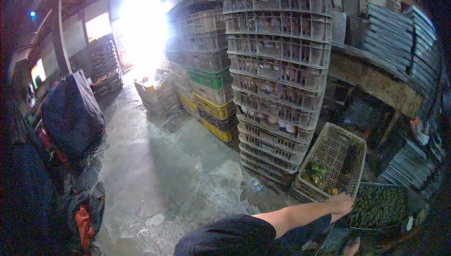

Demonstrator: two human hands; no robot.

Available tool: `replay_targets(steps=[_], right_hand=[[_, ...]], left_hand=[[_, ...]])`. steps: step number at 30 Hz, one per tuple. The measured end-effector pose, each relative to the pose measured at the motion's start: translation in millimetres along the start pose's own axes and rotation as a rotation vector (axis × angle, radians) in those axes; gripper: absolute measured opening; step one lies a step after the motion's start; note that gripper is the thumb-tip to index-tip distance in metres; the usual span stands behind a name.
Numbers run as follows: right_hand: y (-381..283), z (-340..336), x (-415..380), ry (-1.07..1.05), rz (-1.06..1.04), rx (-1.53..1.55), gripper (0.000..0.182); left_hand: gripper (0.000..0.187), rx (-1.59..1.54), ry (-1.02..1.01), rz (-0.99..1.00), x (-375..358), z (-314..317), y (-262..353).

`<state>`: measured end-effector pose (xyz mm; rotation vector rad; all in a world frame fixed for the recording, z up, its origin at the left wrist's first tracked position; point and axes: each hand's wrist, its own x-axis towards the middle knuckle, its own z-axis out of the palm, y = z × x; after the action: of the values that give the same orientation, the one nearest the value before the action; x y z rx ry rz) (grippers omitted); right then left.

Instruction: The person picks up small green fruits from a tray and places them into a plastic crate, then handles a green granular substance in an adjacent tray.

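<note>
Head view | right hand (340,203) rests on near rim of tilted crate (331,164), right of the crate stack (277,82); fingers' grip unclear | step: steadying crate | next: firmer hold | left hand unseen

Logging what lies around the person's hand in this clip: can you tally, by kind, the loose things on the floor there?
Tilted crate that the hand touches: 1
Tray filled with small green items: 1
Clear plastic bottle: 1
Total: 3
</note>
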<state>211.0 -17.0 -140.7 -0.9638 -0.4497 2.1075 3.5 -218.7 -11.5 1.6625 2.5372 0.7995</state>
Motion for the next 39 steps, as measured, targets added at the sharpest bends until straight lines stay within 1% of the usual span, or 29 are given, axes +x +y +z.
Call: replay_targets(steps=[2,5,7,9,11,12,14,18,20,21,22,23,24,25,26,27,28,30,31,32,33,34,35,36,37,38,39], right_hand=[[1,-2,3,-0.015,0.009,0.054,0.033],[-1,-1,-4,-0.011,0.036,0.136,0.035],[-2,9,-29,0.019,0.041,0.161,0.039],[1,1,-20,0.012,0.019,0.086,0.038],[4,-5,-15,0.006,-0.001,0.01,0.037],[6,-6,-14,0.006,-0.008,-0.014,0.037],[9,-8,-12,0.004,-0.019,-0.064,0.036],[11,-8,-8,0.001,-0.045,-0.154,0.037],[10,-6,-4,-0.006,-0.083,-0.22,0.038],[9,-7,0,-0.011,-0.113,-0.256,0.039],[7,-9,5,-0.033,-0.146,-0.285,0.04],[5,-27,26,-0.1,-0.107,-0.291,0.041],[3,-41,40,-0.168,-0.068,-0.299,0.042],[0,-48,37,-0.312,0.004,-0.307,0.044],[8,-54,37,-0.172,-0.009,-0.365,0.044],[13,-13,-5,-0.017,-0.021,-0.419,0.044],[21,-2,-16,-0.052,-0.035,-0.354,0.043],[36,11,-39,-0.071,-0.064,-0.252,0.039],[42,-3,-31,0.002,-0.055,-0.305,0.034],[49,-15,-23,0.075,-0.043,-0.357,0.029],[58,-27,-17,0.025,-0.083,-0.357,0.025],[44,-9,-38,-0.044,0.037,-0.425,0.02],[48,-17,-39,-0.084,0.006,-0.353,0.018],[49,-26,-35,-0.075,0.012,-0.314,0.019],[38,-1,-49,0.131,0.059,-0.27,0.028],[35,-19,-44,0.189,0.036,-0.249,0.028],[38,-39,-33,0.117,0.111,-0.247,0.031]], left_hand=[[0.025,0.011,0.126,0.041,1,15,-5],[0.023,0.064,0.118,0.065,6,25,-12],[0.023,0.098,0.09,0.069,7,25,-11],[0.023,0.129,0.065,0.068,10,32,-11],[0.025,0.155,0.101,0.052,13,44,-15],[0.025,0.153,0.096,0.052,10,37,-11],[0.026,0.122,0.015,0.044,1,8,1],[0.027,0.107,-0.031,0.032,4,7,0],[0.027,0.088,0.011,0.123,3,5,-3],[0.027,0.083,0.005,0.121,3,5,-4],[0.027,0.052,0.029,0.081,4,6,-6],[0.027,0.019,0.048,0.042,4,9,-6],[0.027,0.009,0.03,0.047,3,4,-4],[0.026,0.041,-0.005,0.005,2,-10,0],[0.026,0.067,-0.048,-0.028,2,-21,3],[0.025,0.083,-0.035,-0.012,3,-24,2],[0.024,0.089,-0.036,0.013,5,-16,-4],[0.018,-0.09,-0.037,-0.196,14,19,-16],[0.017,-0.21,0.04,-0.124,15,13,-22],[0.021,-0.156,-0.181,-0.13,23,5,-31],[0.031,-0.186,-0.299,-0.045,31,-14,-34],[0.035,-0.312,-0.414,-0.098,40,-22,-33],[0.04,-0.429,-0.525,-0.165,49,-30,-32],[0.043,-0.448,-0.458,-0.061,57,-24,-41],[0.045,-0.442,-0.481,-0.035,68,-19,-46],[0.049,-0.336,-0.589,-0.043,85,-41,-28],[0.049,-0.496,-0.536,-0.079,90,-25,-38]])
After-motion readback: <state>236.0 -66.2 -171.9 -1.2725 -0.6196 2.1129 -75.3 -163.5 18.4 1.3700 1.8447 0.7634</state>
